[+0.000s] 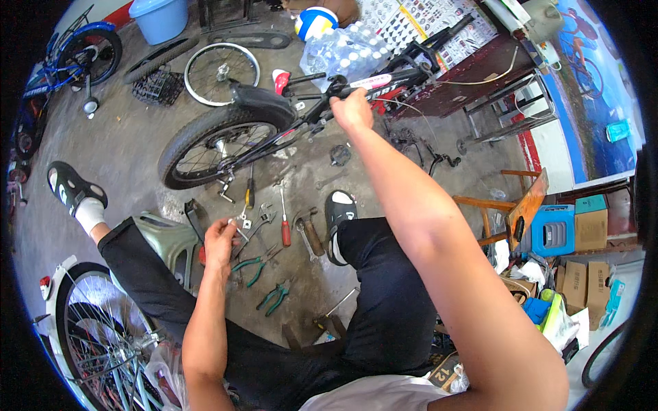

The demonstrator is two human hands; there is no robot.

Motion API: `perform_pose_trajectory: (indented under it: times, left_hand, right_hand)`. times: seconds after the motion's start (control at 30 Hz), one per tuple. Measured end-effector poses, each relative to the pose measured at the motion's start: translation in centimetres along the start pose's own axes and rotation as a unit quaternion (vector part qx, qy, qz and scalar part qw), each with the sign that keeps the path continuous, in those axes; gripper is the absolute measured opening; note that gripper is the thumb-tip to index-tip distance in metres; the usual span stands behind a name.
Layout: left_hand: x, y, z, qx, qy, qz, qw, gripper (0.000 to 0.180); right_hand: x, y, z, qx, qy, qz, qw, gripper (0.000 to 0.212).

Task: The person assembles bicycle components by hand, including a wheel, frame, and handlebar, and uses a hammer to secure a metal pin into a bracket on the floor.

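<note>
I sit low over a concrete floor with a small black bicycle lying in front of me. My right hand is stretched forward and grips the bicycle's frame near the saddle end. My left hand is close to my knee and pinches a small silver metal part between its fingers. Just right of that hand lie hand tools: a red-handled screwdriver, an adjustable wrench, a hammer and two green-handled pliers.
A loose spoked wheel, a black basket and a blue bucket stand at the back. A blue child's bike is far left, another bicycle's wheel at my lower left. Cardboard boxes and a wooden stool crowd the right.
</note>
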State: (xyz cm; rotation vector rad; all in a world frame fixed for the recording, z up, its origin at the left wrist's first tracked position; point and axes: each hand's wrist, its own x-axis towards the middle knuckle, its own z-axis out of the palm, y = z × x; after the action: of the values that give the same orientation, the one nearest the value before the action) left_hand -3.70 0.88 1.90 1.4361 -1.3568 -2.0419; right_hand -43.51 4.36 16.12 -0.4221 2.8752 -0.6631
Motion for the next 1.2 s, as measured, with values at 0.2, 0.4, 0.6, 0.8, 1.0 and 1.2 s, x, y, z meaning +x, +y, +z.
perform_pose_trajectory:
  times: [0.2, 0.4, 0.6, 0.8, 1.0, 1.2]
  left_hand:
    - [0.7, 5.4, -7.1, -0.127, 0.161, 0.172, 0.963, 0.029]
    - [0.5, 7.8, -14.1, -0.222, 0.292, 0.215, 0.905, 0.029]
    - [0.8, 7.8, -16.2, -0.32, 0.285, 0.183, 0.885, 0.028]
    - [0.3, 8.5, -17.0, -0.393, 0.258, 0.179, 0.865, 0.026]
    - [0.8, 8.4, -17.4, -0.417, 0.235, 0.166, 0.862, 0.027]
    - [1.0, 7.8, -17.7, -0.429, 0.207, 0.144, 0.867, 0.031]
  right_hand:
    - [-1.7, 1.8, 3.3, -0.221, -0.289, -0.262, 0.894, 0.056]
    - [-12.8, -2.2, 13.9, -0.249, -0.412, -0.5, 0.72, 0.038]
    - [-23.1, -8.5, 30.0, -0.121, -0.352, -0.567, 0.734, 0.025]
    - [-27.6, -12.4, 40.5, -0.117, -0.244, -0.62, 0.737, 0.019]
    - [-27.6, -12.9, 43.7, -0.083, -0.254, -0.585, 0.766, 0.018]
    - [-27.6, -12.4, 34.2, 0.053, -0.298, -0.545, 0.782, 0.027]
